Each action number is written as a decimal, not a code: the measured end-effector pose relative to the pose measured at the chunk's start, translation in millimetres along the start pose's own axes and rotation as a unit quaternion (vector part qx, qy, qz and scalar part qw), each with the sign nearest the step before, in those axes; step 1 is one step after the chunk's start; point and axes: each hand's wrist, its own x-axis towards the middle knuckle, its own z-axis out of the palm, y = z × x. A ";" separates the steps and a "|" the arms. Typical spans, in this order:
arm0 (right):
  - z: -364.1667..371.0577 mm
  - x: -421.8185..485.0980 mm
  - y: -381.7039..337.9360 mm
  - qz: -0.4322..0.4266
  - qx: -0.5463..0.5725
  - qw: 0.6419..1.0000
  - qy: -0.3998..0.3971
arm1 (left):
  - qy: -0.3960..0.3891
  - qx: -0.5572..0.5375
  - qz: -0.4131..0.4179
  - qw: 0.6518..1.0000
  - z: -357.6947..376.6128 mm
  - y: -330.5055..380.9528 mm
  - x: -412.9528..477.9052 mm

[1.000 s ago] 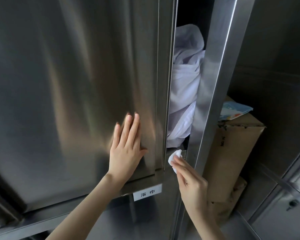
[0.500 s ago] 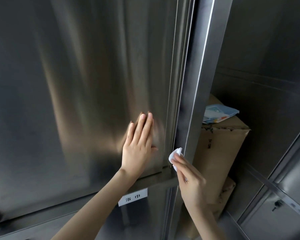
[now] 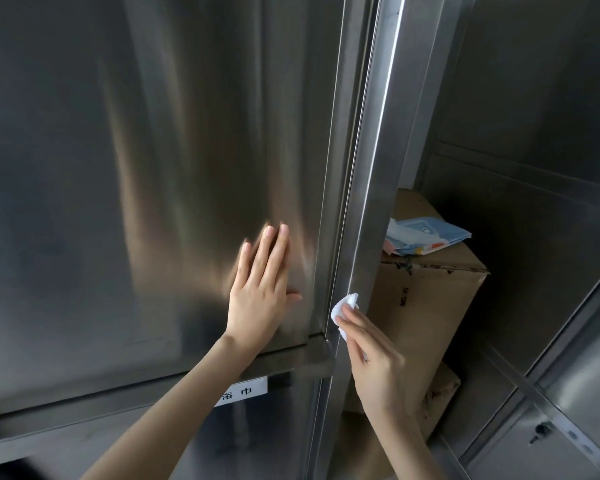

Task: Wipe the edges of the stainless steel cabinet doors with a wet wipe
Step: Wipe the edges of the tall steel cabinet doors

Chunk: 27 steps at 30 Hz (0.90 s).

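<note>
While the left hand (image 3: 260, 299) lies flat on the brushed stainless steel cabinet door (image 3: 153, 168), fingers straight and close together and thumb spread to the right, the right hand (image 3: 378, 368) pinches a small crumpled white wet wipe (image 3: 343, 306) between curled fingertips and thumb. The wipe is pressed against the seam where the door's right edge (image 3: 329, 237) meets the upright steel frame post (image 3: 371, 202), low on the door, just above its bottom right corner. That edge is long and narrow. It runs from the bottom corner up and out of the top of the picture, leaning slightly right in this view. The wipe itself is a bunched wad with no clear long side, and its free end sticks up past the fingertips.

Below the door runs a horizontal steel rail (image 3: 291, 365), and under it a white rectangular label with dark characters (image 3: 243, 393) is partly covered by the left forearm.

Right of the post, the open steel compartment (image 3: 534, 237) holds a brown cardboard box (image 3: 426, 306) standing close behind the post. A flat blue and white plastic packet (image 3: 426, 237) lies on top of the box. More stained brown cardboard (image 3: 440, 393) shows beneath the box. At the lower right, a small dark lock (image 3: 541, 429) sits on a lower steel panel.
</note>
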 end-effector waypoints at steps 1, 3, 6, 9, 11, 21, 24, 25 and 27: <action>-1.2 1.5 0.5 -0.004 0.006 1.000 -0.006 | 0.001 -0.009 -0.003 1.000 -3.2 -0.4 0.4; -3.1 4.0 -0.1 -0.014 0.019 1.000 -0.020 | 0.006 -0.043 0.000 0.999 -10.6 -4.0 0.2; -3.7 10.2 -3.0 -0.032 0.043 0.998 -0.042 | -0.001 -0.082 0.012 0.997 -23.2 -13.4 -9.4; 0.5 13.3 -11.5 -0.057 0.061 0.994 -0.076 | -0.036 -0.108 -0.026 0.993 -34.8 -22.1 -39.6; 5.4 12.1 -20.4 -0.076 0.076 0.990 -0.096 | -0.066 -0.114 -0.059 0.990 -41.3 -30.1 -66.5; 46.9 -28.9 -120.3 -0.083 0.204 0.967 -0.131 | -0.163 -0.121 -0.170 0.964 -120.1 -96.3 -176.6; 58.9 -51.6 -170.2 -0.095 0.224 0.960 -0.137 | -0.184 -0.120 -0.184 0.958 -155.8 -127.7 -219.8; 62.5 -61.0 -187.8 -0.094 0.232 0.958 -0.138 | -0.195 -0.118 -0.185 0.956 -168.3 -138.9 -236.1; 67.5 -82.9 -224.9 -0.082 0.243 0.956 -0.140 | -0.219 -0.108 -0.190 0.951 -195.7 -162.1 -270.8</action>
